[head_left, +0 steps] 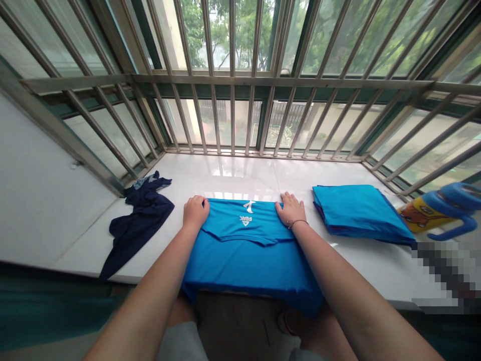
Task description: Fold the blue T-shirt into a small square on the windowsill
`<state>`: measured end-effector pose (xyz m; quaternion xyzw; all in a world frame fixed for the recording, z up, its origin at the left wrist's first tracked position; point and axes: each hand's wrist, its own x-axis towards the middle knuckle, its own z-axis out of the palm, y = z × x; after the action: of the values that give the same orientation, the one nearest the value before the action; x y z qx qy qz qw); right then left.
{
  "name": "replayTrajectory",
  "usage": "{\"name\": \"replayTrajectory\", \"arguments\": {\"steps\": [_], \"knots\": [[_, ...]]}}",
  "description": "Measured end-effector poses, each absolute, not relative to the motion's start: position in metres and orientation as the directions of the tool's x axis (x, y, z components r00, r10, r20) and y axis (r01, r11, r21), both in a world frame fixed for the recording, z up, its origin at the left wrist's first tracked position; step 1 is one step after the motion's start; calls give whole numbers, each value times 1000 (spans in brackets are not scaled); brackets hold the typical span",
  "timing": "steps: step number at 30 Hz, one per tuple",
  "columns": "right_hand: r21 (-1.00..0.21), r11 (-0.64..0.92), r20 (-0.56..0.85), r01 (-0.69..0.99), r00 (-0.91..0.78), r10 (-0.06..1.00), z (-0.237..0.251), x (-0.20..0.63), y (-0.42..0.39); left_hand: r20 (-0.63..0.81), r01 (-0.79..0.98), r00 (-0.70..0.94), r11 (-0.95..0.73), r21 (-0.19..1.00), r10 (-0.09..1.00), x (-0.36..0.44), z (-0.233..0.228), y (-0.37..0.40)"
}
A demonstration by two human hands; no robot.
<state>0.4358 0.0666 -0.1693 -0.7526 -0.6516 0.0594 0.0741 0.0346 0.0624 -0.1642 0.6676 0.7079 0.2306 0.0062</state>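
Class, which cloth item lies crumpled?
The dark navy fabric garment, left of the left hand; the bright-blue fabric garment and folded blue fabric stack look neat.

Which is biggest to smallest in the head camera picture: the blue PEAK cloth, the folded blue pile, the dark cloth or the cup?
1. Blue PEAK cloth
2. Folded blue pile
3. Dark cloth and cup: too alike to rank

Both arms (152, 286) reach forward, left hand (196, 210) curled, right hand (292, 208) palm down, fingers extended.
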Motion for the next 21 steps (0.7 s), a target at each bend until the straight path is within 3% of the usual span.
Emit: {"name": "replayTrajectory", "arguments": {"steps": [21], "knots": [[-193, -144, 2, 971, 147, 989, -166, 435, 65, 293, 935, -106, -5, 356, 950, 33, -164, 62]]}}
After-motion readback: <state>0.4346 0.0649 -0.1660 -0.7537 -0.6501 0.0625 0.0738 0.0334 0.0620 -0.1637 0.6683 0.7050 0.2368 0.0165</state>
